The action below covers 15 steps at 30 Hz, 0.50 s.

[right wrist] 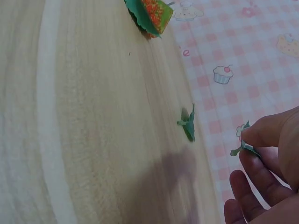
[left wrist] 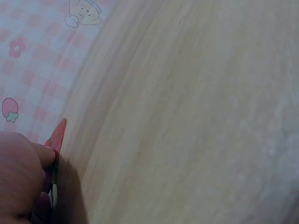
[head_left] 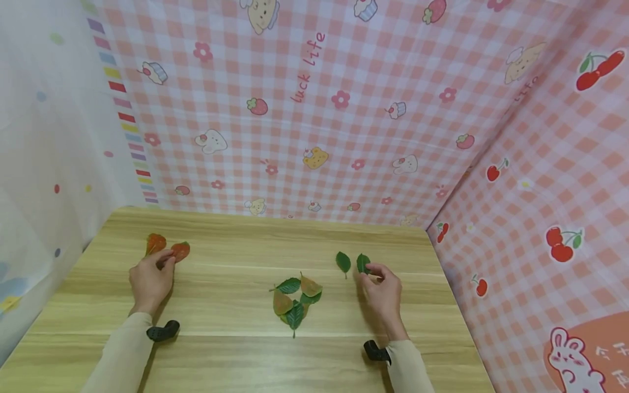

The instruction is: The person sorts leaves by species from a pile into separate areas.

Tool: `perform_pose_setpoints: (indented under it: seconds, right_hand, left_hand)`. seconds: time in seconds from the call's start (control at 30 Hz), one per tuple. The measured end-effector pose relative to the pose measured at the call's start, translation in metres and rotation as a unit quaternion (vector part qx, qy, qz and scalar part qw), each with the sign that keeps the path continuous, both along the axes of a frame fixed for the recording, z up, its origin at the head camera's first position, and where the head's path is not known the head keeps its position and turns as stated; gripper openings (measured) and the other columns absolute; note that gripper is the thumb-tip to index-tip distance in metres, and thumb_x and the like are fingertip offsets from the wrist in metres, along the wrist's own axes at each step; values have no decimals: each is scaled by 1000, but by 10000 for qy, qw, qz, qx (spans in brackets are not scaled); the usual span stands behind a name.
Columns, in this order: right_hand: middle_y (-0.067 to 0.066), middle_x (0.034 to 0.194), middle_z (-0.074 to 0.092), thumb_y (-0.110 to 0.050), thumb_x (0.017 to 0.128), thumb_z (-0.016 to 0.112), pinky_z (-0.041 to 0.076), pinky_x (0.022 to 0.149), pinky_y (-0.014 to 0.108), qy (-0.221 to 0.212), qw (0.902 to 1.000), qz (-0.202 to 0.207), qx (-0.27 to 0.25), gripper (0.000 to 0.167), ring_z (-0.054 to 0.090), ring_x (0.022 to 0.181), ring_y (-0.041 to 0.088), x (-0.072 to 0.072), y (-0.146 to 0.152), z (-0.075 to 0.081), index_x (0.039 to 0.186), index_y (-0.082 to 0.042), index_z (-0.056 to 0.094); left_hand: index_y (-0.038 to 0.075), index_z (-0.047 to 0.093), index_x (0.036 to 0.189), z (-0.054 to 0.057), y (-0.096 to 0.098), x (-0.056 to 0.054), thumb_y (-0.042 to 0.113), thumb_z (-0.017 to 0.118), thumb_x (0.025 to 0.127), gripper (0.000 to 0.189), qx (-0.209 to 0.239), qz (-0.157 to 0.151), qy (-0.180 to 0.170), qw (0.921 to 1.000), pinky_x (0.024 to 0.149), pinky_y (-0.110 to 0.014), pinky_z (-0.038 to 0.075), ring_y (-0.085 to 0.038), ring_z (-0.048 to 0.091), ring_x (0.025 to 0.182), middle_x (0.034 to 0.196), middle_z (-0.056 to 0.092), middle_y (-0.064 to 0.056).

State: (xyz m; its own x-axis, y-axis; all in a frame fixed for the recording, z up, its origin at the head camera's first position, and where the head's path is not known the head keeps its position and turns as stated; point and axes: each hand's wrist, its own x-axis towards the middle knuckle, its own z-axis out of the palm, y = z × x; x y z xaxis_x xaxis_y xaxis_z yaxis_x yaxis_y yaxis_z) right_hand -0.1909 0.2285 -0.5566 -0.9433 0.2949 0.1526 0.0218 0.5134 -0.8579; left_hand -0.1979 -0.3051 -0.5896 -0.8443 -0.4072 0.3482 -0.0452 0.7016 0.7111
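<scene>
At the far left of the table, my left hand (head_left: 151, 281) pinches a red leaf (head_left: 180, 251) between thumb and fingers. Close beside it lies another red leaf (head_left: 156, 243), partly behind the fingers. In the left wrist view the held red leaf (left wrist: 58, 135) pokes out past the fingertips, seen nearly edge-on. On the right, my right hand (head_left: 384, 292) holds a small green leaf (head_left: 363, 263) by thumb and forefinger. The right wrist view shows this leaf (right wrist: 247, 147) raised off the table. A second green leaf (head_left: 343, 262) lies just left of it.
Mid-table lies a loose cluster of green leaves (head_left: 295, 315) and orange-green leaves (head_left: 310, 286), some overlapping. Patterned cloth (head_left: 314, 131) hangs along the table's back edge (head_left: 275, 221), with more cloth at both sides. Each wrist carries a black device (head_left: 164, 331).
</scene>
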Motion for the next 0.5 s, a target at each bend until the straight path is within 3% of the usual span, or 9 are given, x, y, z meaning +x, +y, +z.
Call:
perform_pose_setpoints:
  seconds: [0.27,0.5]
  right_hand:
    - [22,129,80,-7,100,81,56,75,19,-339,9993,29,-142,25,75,115,37,-9,6,-5,125,-4,80]
    - [25,133,77,-7,103,78,57,75,15,-536,9983,77,-204,26,76,120,40,-16,12,-8,128,-3,78]
  left_hand:
    - [-5,83,124,-4,-1,-1,5,76,105,22,-59,-19,137,9999,79,-48,53,-48,80,91,102,84,-28]
    - [-4,83,123,-4,-1,-1,5,76,105,22,-72,-8,145,9999,77,-43,51,-48,80,91,102,84,-28]
